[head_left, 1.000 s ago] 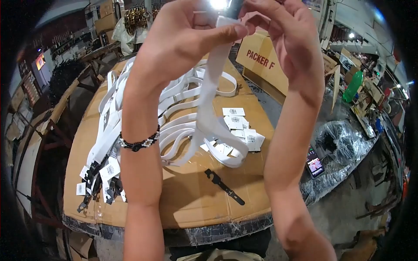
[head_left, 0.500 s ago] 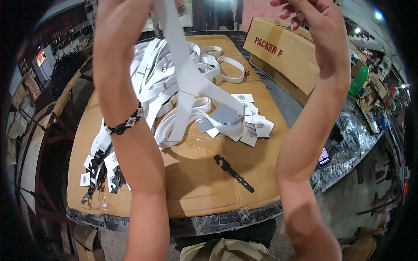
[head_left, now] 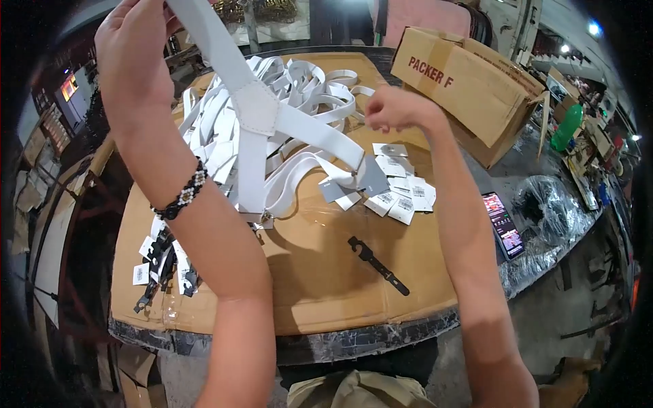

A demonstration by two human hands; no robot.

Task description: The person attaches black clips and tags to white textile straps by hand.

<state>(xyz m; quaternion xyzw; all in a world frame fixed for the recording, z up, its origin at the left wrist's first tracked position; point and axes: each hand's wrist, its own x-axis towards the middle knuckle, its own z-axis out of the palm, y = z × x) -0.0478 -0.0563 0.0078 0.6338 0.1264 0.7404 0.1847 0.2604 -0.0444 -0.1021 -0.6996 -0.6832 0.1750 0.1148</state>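
Observation:
My left hand [head_left: 132, 41], raised at the upper left, is closed on a pair of white suspenders [head_left: 257, 107]. They hang down as a Y with a stitched patch at the join, and their lower straps reach the table. My right hand [head_left: 398, 110] is curled shut above the pile's right side, with nothing visible in it. Below it lie overlapping white barcode tags [head_left: 401, 187] and grey cards [head_left: 373, 175]. A black plastic hanger piece [head_left: 377, 266] rests alone near the front. Behind the held pair is a heap of white straps [head_left: 313, 80].
Cardboard covers the table [head_left: 320, 299]. Black hangers with tags [head_left: 162, 262] lie at its left edge. Right of it are a carton [head_left: 456, 81], a lit phone [head_left: 503, 226], clear plastic wrap [head_left: 547, 207] and a green bottle [head_left: 566, 128].
My left hand has moved left, still holding the suspenders, whose patch has shifted left and up. My right hand has come down and inward from beside the carton, and its fingers have curled.

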